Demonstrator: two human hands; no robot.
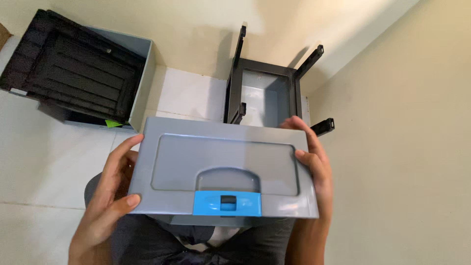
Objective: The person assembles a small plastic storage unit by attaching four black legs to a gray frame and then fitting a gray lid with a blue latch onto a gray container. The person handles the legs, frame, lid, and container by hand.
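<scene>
White floor tiles meet a cream wall corner. Fingers of the left hand (110, 191) and right hand (314, 162) clasp the short ends of a grey drawer (223, 169), its long axis crosswise between them, blue latch (226, 203) toward the person. Beyond the drawer stands a dark frame (265, 83); leftward, probably a tray-filled bin (73, 68).

The grey drawer (223, 169) hid the palm of the left hand (110, 196) and most of the right hand (314, 162). Both forearms ran off the bottom edge. The black trays (73, 68) were cut by the left edge, and they covered the inside of the grey box (142, 78).
</scene>
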